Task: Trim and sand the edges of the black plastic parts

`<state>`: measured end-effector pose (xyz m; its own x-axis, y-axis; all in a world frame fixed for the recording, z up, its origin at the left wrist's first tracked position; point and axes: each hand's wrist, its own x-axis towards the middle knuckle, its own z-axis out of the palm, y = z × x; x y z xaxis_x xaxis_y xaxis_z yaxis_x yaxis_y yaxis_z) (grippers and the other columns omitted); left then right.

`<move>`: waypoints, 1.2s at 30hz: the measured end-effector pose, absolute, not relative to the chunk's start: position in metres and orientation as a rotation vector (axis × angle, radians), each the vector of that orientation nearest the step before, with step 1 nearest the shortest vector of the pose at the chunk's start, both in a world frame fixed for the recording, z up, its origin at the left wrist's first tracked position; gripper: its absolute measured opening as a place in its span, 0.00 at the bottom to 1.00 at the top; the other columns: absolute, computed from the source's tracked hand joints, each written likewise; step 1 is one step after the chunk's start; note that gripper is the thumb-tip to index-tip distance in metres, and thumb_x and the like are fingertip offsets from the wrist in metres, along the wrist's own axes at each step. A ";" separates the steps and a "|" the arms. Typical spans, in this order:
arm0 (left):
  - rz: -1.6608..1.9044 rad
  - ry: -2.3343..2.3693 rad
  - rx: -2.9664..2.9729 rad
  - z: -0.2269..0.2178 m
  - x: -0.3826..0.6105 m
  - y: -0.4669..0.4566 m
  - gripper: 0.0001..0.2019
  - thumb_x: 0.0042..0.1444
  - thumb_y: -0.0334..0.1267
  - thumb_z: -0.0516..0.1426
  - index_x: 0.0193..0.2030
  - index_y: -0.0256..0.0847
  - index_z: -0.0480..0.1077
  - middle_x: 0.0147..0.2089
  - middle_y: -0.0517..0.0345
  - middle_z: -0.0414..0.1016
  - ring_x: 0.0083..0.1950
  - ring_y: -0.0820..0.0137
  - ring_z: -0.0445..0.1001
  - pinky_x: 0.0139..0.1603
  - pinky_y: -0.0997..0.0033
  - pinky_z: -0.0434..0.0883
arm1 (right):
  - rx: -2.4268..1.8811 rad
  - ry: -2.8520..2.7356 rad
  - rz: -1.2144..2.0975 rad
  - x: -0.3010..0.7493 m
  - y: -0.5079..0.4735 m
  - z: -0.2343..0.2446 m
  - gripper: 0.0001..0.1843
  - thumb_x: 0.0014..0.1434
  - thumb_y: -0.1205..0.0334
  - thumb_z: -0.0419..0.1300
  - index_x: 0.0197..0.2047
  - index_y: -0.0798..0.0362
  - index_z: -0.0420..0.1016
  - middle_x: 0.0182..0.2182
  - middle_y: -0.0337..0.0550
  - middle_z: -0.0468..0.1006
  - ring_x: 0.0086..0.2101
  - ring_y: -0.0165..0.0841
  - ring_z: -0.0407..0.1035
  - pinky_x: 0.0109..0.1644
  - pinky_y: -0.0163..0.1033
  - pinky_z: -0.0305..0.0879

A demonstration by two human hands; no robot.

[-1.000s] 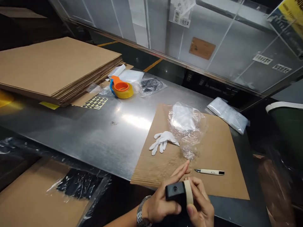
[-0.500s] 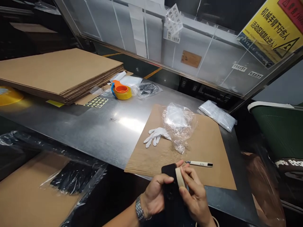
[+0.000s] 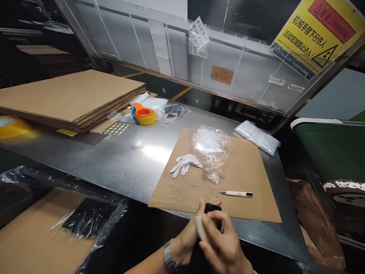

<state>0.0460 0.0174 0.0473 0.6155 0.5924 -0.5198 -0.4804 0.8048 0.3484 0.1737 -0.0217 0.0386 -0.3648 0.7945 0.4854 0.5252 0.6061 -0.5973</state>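
Close to my body, just off the table's front edge, my left hand (image 3: 185, 241) is closed around a flat black piece (image 3: 213, 207) with rounded corners. My right hand (image 3: 225, 241) pinches a narrow beige pad (image 3: 201, 230) and presses it to the black piece or my left thumb; which one is hidden. Most of the black piece lies behind my fingers. Just beyond the hands, a white craft knife (image 3: 236, 194) marked A26 rests on a cardboard sheet (image 3: 248, 167). A white glove (image 3: 185, 164) and a crumpled clear plastic bag (image 3: 211, 146) lie farther back on that sheet.
Stacked cardboard sheets (image 3: 71, 95) and a tape dispenser (image 3: 144, 114) occupy the metal table's (image 3: 119, 160) left side. A packet in clear film (image 3: 257, 137) lies at the back right. Lower left, a box holds black plastic-wrapped items (image 3: 87, 217). A green conveyor (image 3: 330, 148) stands right.
The beige pad has moved left and down across the black piece with my right hand. My left thumb now points up, and the black piece is more covered. The view has shifted slightly.
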 end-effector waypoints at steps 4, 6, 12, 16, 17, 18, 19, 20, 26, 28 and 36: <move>0.475 0.596 0.240 0.031 0.044 0.011 0.35 0.55 0.63 0.39 0.54 0.36 0.66 0.23 0.55 0.73 0.19 0.71 0.71 0.22 0.73 0.67 | -1.122 -2.001 0.459 0.179 -0.019 0.029 0.31 0.59 0.72 0.52 0.65 0.52 0.51 0.48 0.52 0.58 0.48 0.38 0.60 0.48 0.45 0.67; 0.416 0.603 0.300 0.025 0.043 0.012 0.39 0.53 0.65 0.36 0.52 0.37 0.68 0.17 0.58 0.69 0.12 0.73 0.64 0.14 0.75 0.60 | -1.235 -1.897 0.461 0.183 -0.018 0.023 0.30 0.59 0.73 0.51 0.64 0.50 0.52 0.48 0.52 0.58 0.47 0.37 0.62 0.46 0.43 0.68; 0.704 0.909 0.531 0.023 0.030 0.021 0.32 0.56 0.61 0.40 0.55 0.43 0.67 0.52 0.50 0.73 0.56 0.63 0.67 0.58 0.63 0.60 | -1.200 -2.118 0.293 0.171 -0.016 0.033 0.32 0.56 0.73 0.53 0.63 0.55 0.55 0.44 0.53 0.62 0.42 0.39 0.62 0.41 0.44 0.70; 0.754 0.923 0.625 0.023 0.026 0.023 0.31 0.57 0.60 0.40 0.59 0.46 0.64 0.67 0.60 0.54 0.69 0.66 0.41 0.67 0.66 0.34 | -1.326 -2.226 0.125 0.166 -0.004 0.048 0.28 0.56 0.72 0.53 0.60 0.60 0.58 0.42 0.56 0.64 0.41 0.40 0.63 0.38 0.45 0.70; 0.757 0.904 0.638 0.022 0.026 0.024 0.31 0.57 0.60 0.40 0.59 0.46 0.63 0.67 0.59 0.55 0.69 0.66 0.42 0.67 0.67 0.35 | -1.384 -2.207 0.102 0.165 -0.001 0.049 0.27 0.56 0.72 0.53 0.60 0.61 0.59 0.42 0.57 0.64 0.41 0.41 0.63 0.39 0.46 0.70; 0.759 0.895 0.635 0.021 0.026 0.026 0.30 0.57 0.59 0.40 0.59 0.46 0.63 0.66 0.59 0.57 0.68 0.66 0.44 0.66 0.67 0.37 | -1.414 -2.197 0.096 0.164 0.001 0.050 0.25 0.57 0.72 0.53 0.59 0.62 0.60 0.42 0.57 0.65 0.42 0.42 0.63 0.40 0.46 0.70; 0.755 0.899 0.605 0.020 0.026 0.028 0.30 0.58 0.59 0.40 0.59 0.46 0.64 0.63 0.57 0.61 0.67 0.65 0.48 0.66 0.67 0.41 | -1.408 -2.208 0.108 0.162 0.003 0.049 0.24 0.57 0.72 0.53 0.58 0.63 0.61 0.41 0.58 0.65 0.41 0.41 0.63 0.40 0.46 0.70; 0.745 0.911 0.554 0.019 0.026 0.031 0.31 0.57 0.60 0.40 0.59 0.46 0.64 0.59 0.55 0.66 0.64 0.64 0.54 0.64 0.66 0.46 | -1.365 -2.240 0.135 0.160 0.002 0.048 0.24 0.56 0.72 0.53 0.57 0.63 0.62 0.41 0.57 0.65 0.40 0.41 0.63 0.40 0.46 0.70; 0.709 0.826 0.192 0.023 0.027 0.044 0.32 0.55 0.61 0.43 0.60 0.44 0.62 0.30 0.58 0.71 0.32 0.70 0.70 0.39 0.70 0.66 | -1.117 -2.262 0.315 0.150 -0.008 0.040 0.27 0.54 0.73 0.53 0.59 0.62 0.60 0.41 0.55 0.64 0.39 0.38 0.63 0.38 0.42 0.70; 0.702 0.734 0.063 0.025 0.030 0.046 0.31 0.55 0.60 0.46 0.60 0.43 0.61 0.29 0.58 0.71 0.31 0.70 0.72 0.37 0.71 0.67 | -1.174 -2.168 0.337 0.149 -0.008 0.036 0.30 0.55 0.74 0.53 0.62 0.59 0.56 0.44 0.56 0.62 0.42 0.39 0.63 0.41 0.43 0.69; 0.733 0.508 -0.222 0.026 0.022 0.059 0.15 0.58 0.43 0.53 0.51 0.48 0.63 0.33 0.58 0.71 0.28 0.72 0.73 0.34 0.68 0.70 | -1.062 -2.067 0.380 0.154 -0.013 0.022 0.32 0.56 0.73 0.51 0.64 0.55 0.53 0.45 0.55 0.62 0.43 0.38 0.63 0.40 0.43 0.70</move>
<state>0.0216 0.0587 0.0257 0.6299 0.5815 -0.5148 -0.6864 0.7270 -0.0185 0.1540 -0.0131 0.0225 -0.3591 0.7899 0.4972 0.5614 0.6084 -0.5610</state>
